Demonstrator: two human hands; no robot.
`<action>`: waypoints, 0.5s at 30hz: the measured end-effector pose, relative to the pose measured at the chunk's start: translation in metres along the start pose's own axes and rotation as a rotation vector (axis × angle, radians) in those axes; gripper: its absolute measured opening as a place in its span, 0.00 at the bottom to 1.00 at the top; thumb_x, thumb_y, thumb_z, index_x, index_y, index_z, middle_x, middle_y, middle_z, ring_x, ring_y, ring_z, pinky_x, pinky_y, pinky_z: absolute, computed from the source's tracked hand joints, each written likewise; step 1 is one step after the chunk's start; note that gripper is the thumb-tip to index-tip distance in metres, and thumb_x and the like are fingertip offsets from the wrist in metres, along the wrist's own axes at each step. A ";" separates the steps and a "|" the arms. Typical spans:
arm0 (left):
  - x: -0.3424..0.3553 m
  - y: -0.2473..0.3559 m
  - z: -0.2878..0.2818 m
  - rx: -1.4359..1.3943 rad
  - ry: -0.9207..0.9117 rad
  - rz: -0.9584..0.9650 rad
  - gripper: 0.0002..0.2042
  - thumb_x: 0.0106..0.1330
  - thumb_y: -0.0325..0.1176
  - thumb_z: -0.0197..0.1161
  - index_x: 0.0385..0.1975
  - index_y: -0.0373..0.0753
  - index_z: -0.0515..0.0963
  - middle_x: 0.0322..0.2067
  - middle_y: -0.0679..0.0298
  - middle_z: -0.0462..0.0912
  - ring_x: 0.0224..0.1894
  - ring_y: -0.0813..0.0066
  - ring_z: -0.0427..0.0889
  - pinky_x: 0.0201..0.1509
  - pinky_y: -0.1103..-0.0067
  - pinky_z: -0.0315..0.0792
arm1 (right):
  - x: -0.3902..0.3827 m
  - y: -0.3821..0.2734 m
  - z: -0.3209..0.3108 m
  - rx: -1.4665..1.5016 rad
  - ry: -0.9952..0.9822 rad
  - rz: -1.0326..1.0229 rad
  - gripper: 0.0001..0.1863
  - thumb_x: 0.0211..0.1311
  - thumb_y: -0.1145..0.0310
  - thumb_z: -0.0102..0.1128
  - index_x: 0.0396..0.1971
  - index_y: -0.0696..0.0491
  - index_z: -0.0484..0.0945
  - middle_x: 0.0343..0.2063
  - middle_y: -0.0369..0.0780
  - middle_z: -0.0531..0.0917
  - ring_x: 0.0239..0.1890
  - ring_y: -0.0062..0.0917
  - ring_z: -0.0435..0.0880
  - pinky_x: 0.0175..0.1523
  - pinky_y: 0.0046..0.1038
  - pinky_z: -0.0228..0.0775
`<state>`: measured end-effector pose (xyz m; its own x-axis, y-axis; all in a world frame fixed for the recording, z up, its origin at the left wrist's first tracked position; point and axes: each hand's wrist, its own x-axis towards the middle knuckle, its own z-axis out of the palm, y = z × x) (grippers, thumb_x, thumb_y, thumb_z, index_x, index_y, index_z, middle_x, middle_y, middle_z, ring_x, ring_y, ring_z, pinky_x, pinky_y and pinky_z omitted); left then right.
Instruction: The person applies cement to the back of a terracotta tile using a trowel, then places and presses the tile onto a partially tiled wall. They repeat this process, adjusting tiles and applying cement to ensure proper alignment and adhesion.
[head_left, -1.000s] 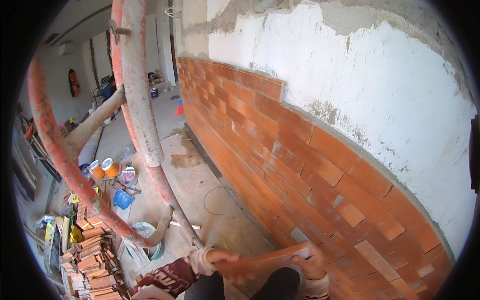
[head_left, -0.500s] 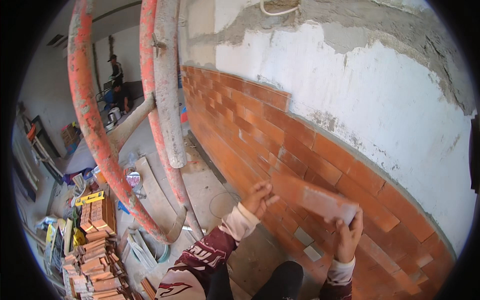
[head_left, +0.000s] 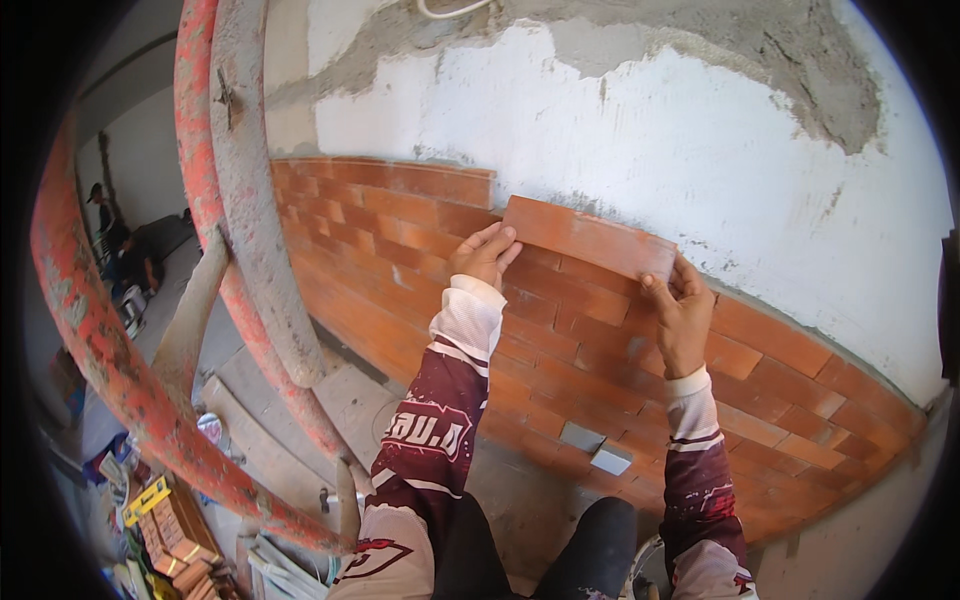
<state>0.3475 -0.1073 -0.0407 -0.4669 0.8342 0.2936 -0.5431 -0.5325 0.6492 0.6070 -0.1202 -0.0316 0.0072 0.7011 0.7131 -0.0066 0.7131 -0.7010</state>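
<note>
A long, thin orange-brown brick tile (head_left: 588,236) is held up against the wall between my two hands. My left hand (head_left: 481,258) pinches its left end with thumb and fingers. At the other end my right hand (head_left: 684,312) grips the tile, thumb on its face and fingers behind the edge. The tile slants down to the right along the top of the brick-tile facing (head_left: 540,290), just right of where the upper row (head_left: 430,180) stops. Whether its back touches the wall cannot be seen.
Red, mortar-spattered scaffold pipes (head_left: 95,300) stand close on my left. White plaster (head_left: 420,115) and rough grey cement (head_left: 690,35) cover the upper wall. Stacked tiles (head_left: 180,530) and a yellow spirit level (head_left: 146,502) lie lower left. Two people (head_left: 125,255) are far back left.
Both hands have raised the tile from in front of the lower facing to its top edge. My left hand, apart from the tile's end before, now grips it. The view has turned right.
</note>
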 end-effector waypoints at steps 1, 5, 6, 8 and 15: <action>0.006 -0.005 0.003 0.011 -0.026 0.012 0.19 0.61 0.21 0.63 0.50 0.24 0.70 0.44 0.56 0.79 0.45 0.68 0.80 0.54 0.73 0.76 | 0.005 0.002 -0.004 -0.074 0.007 -0.004 0.28 0.59 0.75 0.63 0.58 0.69 0.66 0.45 0.45 0.81 0.45 0.23 0.80 0.49 0.22 0.73; 0.028 -0.010 -0.006 0.100 -0.054 0.039 0.21 0.59 0.19 0.63 0.53 0.24 0.70 0.45 0.56 0.79 0.44 0.71 0.80 0.49 0.76 0.77 | 0.013 -0.001 0.001 -0.267 0.053 -0.022 0.31 0.56 0.68 0.68 0.56 0.67 0.69 0.40 0.45 0.84 0.41 0.21 0.82 0.48 0.23 0.73; 0.028 -0.010 -0.005 0.146 -0.041 0.028 0.21 0.59 0.20 0.64 0.53 0.25 0.71 0.44 0.56 0.79 0.43 0.72 0.80 0.47 0.77 0.77 | 0.014 -0.002 0.000 -0.307 0.073 -0.066 0.32 0.56 0.66 0.69 0.56 0.67 0.69 0.39 0.45 0.84 0.40 0.22 0.82 0.47 0.23 0.73; 0.031 -0.015 -0.004 0.172 -0.024 0.044 0.20 0.59 0.21 0.64 0.52 0.28 0.73 0.42 0.60 0.80 0.41 0.76 0.79 0.40 0.81 0.76 | 0.016 -0.003 0.001 -0.380 0.103 -0.146 0.33 0.55 0.62 0.70 0.56 0.65 0.70 0.35 0.46 0.84 0.38 0.25 0.82 0.45 0.25 0.73; 0.048 -0.021 -0.006 0.191 0.051 0.146 0.19 0.59 0.23 0.65 0.51 0.29 0.75 0.40 0.61 0.82 0.38 0.78 0.80 0.40 0.82 0.75 | 0.021 -0.005 0.022 -0.812 0.183 -0.359 0.34 0.51 0.57 0.71 0.54 0.63 0.74 0.19 0.42 0.73 0.28 0.32 0.71 0.39 0.32 0.64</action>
<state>0.3320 -0.0566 -0.0442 -0.5678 0.7394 0.3617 -0.3280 -0.6063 0.7245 0.5856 -0.1088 -0.0133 0.0318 0.3760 0.9261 0.7335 0.6206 -0.2772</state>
